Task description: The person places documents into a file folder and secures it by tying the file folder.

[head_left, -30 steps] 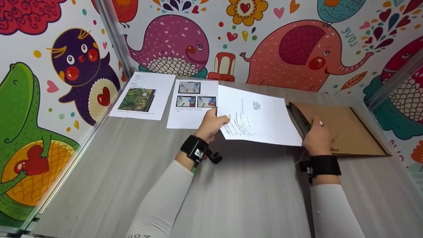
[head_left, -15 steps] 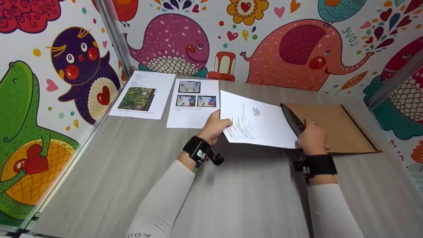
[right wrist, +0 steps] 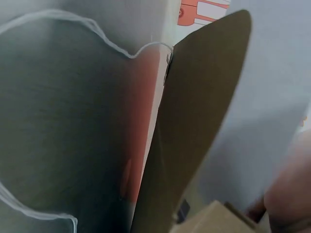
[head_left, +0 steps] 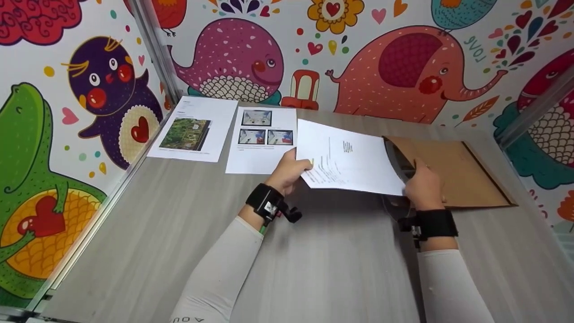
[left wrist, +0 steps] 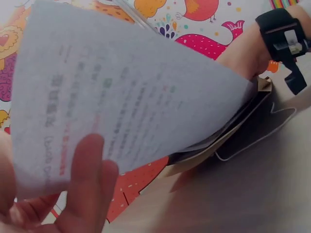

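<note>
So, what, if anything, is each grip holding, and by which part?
The left grip pinches a printed paper sheet by its left edge; the right grip holds a brown paper envelope at its open end.

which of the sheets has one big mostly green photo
The leftmost sheet. The middle sheet has three smaller ones; the raised sheet in the left hand shows only text.

From afar I'm seeing a left page (head_left: 193, 128) lying beside a second page (head_left: 263, 152) on the table (head_left: 336, 260), a sheet (head_left: 354, 161) right of both reaching to the envelope (head_left: 466, 172), the wall (head_left: 309, 58) standing behind.
</note>
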The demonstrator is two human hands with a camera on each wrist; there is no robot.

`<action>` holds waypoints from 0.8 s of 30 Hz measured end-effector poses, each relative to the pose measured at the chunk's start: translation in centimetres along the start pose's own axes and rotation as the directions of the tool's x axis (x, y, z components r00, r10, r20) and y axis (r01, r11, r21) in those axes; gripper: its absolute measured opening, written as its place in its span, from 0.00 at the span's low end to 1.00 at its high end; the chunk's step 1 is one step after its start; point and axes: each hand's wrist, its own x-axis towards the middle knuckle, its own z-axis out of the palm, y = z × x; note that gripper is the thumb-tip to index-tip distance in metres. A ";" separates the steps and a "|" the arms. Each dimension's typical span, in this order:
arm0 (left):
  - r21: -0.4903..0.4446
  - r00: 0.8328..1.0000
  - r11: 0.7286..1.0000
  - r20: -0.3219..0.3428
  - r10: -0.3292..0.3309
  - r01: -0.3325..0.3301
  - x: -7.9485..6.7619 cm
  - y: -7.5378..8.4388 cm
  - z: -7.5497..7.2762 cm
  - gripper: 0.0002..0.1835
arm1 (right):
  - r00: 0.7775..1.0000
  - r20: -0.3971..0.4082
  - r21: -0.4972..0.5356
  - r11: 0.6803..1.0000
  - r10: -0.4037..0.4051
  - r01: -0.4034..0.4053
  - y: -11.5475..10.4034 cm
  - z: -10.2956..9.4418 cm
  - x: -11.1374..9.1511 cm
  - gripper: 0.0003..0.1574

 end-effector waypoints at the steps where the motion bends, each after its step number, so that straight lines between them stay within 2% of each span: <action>1: -0.003 1.000 1.000 0.005 -0.001 0.001 0.0 0.0 -0.1 0.30 | 1.000 0.002 -0.002 1.000 0.009 -0.009 -0.1 0.1 0.0 0.53; 8: -0.060 0.999 0.998 0.050 0.008 -0.005 -0.1 -0.1 0.3 0.30 | 1.000 0.006 -0.012 1.000 0.021 -0.021 -0.3 0.2 0.1 0.54; 15: -0.078 0.998 0.997 0.065 0.009 -0.004 -0.1 -0.5 0.8 0.31 | 0.998 -0.032 -0.054 0.998 -0.046 0.044 -0.8 0.1 -0.4 0.55; 19: -0.070 0.998 0.997 0.060 0.022 -0.018 -0.2 -0.4 0.8 0.30 | 0.998 -0.064 -0.065 0.998 0.002 -0.006 -1.6 0.2 -0.7 0.57; 24: -0.050 0.998 0.999 0.050 0.024 -0.022 -0.3 -0.5 1.2 0.31 | 0.998 -0.052 -0.075 0.996 0.033 -0.037 -2.5 0.0 -0.9 0.56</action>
